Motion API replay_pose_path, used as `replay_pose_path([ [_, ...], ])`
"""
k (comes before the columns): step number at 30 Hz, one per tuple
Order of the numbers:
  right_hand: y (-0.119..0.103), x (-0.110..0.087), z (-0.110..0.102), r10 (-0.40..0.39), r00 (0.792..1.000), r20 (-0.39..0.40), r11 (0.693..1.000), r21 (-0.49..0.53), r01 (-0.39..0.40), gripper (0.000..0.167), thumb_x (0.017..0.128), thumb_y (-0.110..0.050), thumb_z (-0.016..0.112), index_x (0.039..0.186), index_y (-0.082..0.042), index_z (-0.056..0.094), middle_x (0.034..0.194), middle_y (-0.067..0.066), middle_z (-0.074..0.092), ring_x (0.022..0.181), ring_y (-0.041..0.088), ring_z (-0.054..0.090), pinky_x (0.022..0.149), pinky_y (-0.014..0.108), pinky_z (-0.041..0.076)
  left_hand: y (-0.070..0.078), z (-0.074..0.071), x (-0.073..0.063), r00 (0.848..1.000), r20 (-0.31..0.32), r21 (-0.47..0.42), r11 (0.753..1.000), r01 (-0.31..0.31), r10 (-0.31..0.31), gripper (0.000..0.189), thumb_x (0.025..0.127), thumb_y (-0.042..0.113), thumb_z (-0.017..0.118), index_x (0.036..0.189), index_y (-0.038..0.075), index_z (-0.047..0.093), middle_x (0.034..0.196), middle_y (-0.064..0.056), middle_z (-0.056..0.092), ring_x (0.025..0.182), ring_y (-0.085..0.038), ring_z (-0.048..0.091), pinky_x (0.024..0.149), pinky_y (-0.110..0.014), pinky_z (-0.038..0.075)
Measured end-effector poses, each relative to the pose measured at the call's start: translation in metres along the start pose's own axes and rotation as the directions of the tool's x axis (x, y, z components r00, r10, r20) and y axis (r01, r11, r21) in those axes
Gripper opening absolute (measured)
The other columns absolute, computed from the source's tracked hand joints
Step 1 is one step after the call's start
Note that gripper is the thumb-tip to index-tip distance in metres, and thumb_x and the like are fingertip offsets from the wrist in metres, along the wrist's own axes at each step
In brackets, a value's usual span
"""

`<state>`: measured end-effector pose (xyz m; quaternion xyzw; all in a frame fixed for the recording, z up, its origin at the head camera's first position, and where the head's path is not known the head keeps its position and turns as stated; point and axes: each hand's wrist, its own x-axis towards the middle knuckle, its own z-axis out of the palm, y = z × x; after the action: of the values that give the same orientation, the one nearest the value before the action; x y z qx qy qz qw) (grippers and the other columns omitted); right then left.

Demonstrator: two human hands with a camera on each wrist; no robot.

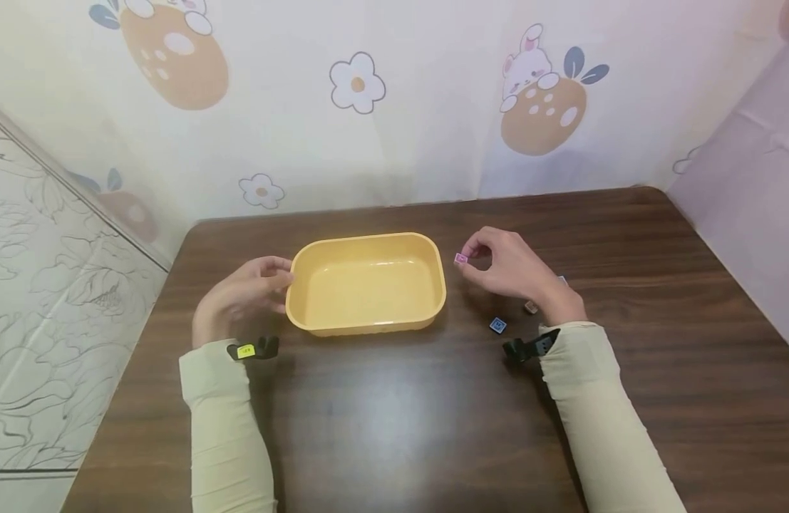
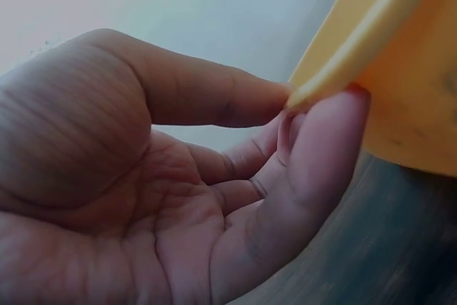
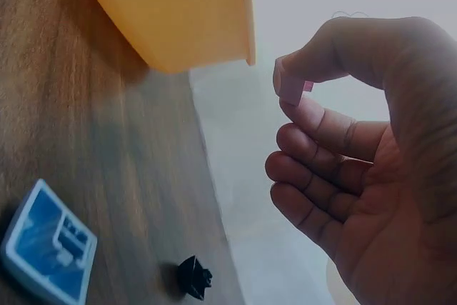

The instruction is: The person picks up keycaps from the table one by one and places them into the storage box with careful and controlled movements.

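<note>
My left hand [image 1: 243, 291] pinches the left rim of a yellow rectangular basin [image 2: 357, 51] between thumb and fingers. Nothing lies in the basin [image 1: 368, 324] in the head view. To the right of the basin, my right hand [image 1: 508, 265] pinches a small pink square block [image 1: 461, 258] with thumb and forefinger, held apart from the rim. In the right wrist view the fingertips partly cover this pink block [image 3: 291, 91]. On the table below the right hand lies a small blue square tile with a pale edge [image 1: 498, 325].
A brownish small piece [image 1: 531, 308] and a bluish one [image 1: 563, 280] lie by the right wrist, partly hidden. A small black piece [image 3: 193, 278] shows in the right wrist view. The dark wooden table [image 1: 381, 427] meets a patterned wall [image 1: 426, 142] behind.
</note>
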<state>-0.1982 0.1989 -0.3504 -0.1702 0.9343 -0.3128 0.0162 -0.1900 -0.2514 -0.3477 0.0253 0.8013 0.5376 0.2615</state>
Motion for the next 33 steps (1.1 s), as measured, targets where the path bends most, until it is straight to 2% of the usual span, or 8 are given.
replay_pose_path([
  [5,-0.005,0.007,0.005,-0.022,1.000,-0.019,1.000,0.021,0.022,0.019,0.094,-0.028,0.076,0.100,-0.010,0.071,0.106,0.012,0.072,0.105,0.033,0.065,0.098,0.046,0.053,-0.004,-0.005,0.000,1.000,0.019,-0.009,1.000,0.003,-0.003,0.049,0.104,0.016,0.063,0.143,-0.008,0.044,0.117,-0.013,0.063,0.099,-0.022,0.070,0.086,-0.038,0.066],
  [11,-0.013,0.012,0.010,-0.052,0.999,-0.005,0.998,0.040,0.052,0.021,0.095,-0.029,0.075,0.103,-0.010,0.071,0.108,0.013,0.072,0.107,0.033,0.063,0.099,0.048,0.054,-0.011,-0.006,0.005,1.000,0.026,-0.019,1.000,0.007,-0.007,0.049,0.104,0.016,0.063,0.144,-0.006,0.042,0.115,-0.011,0.063,0.099,-0.022,0.068,0.084,-0.037,0.067],
  [16,-0.017,0.015,0.014,-0.043,0.999,0.001,0.998,0.044,0.043,0.021,0.093,-0.028,0.078,0.103,-0.011,0.071,0.108,0.009,0.071,0.106,0.029,0.063,0.099,0.046,0.055,-0.020,-0.005,0.007,0.999,0.044,-0.049,0.999,0.004,-0.002,0.049,0.105,0.015,0.062,0.145,-0.005,0.041,0.114,-0.010,0.063,0.098,-0.023,0.068,0.084,-0.038,0.067],
  [20,-0.023,0.020,0.018,-0.090,0.996,0.003,0.995,0.041,0.090,0.021,0.095,-0.029,0.076,0.104,-0.010,0.071,0.107,0.009,0.071,0.103,0.029,0.063,0.097,0.044,0.053,-0.024,-0.005,0.006,0.999,0.044,-0.062,0.998,0.010,-0.007,0.048,0.106,0.015,0.061,0.145,-0.005,0.041,0.113,-0.009,0.062,0.099,-0.022,0.068,0.084,-0.039,0.067],
  [28,-0.040,0.036,0.025,-0.207,0.978,-0.018,0.978,0.037,0.207,0.021,0.095,-0.029,0.075,0.103,-0.010,0.074,0.103,0.009,0.073,0.094,0.026,0.063,0.090,0.039,0.052,-0.016,-0.008,0.010,0.998,0.054,-0.078,0.997,-0.006,0.010,0.049,0.105,0.014,0.061,0.145,-0.005,0.040,0.113,-0.007,0.063,0.098,-0.020,0.069,0.083,-0.039,0.067],
  [33,-0.047,0.042,0.026,-0.206,0.979,0.005,0.978,0.026,0.205,0.022,0.094,-0.029,0.074,0.104,-0.009,0.074,0.106,0.010,0.072,0.094,0.026,0.063,0.090,0.039,0.053,-0.013,-0.011,0.012,0.999,0.043,-0.077,0.997,0.009,-0.006,0.049,0.104,0.013,0.062,0.145,-0.004,0.040,0.113,-0.008,0.063,0.098,-0.021,0.069,0.083,-0.040,0.067],
])
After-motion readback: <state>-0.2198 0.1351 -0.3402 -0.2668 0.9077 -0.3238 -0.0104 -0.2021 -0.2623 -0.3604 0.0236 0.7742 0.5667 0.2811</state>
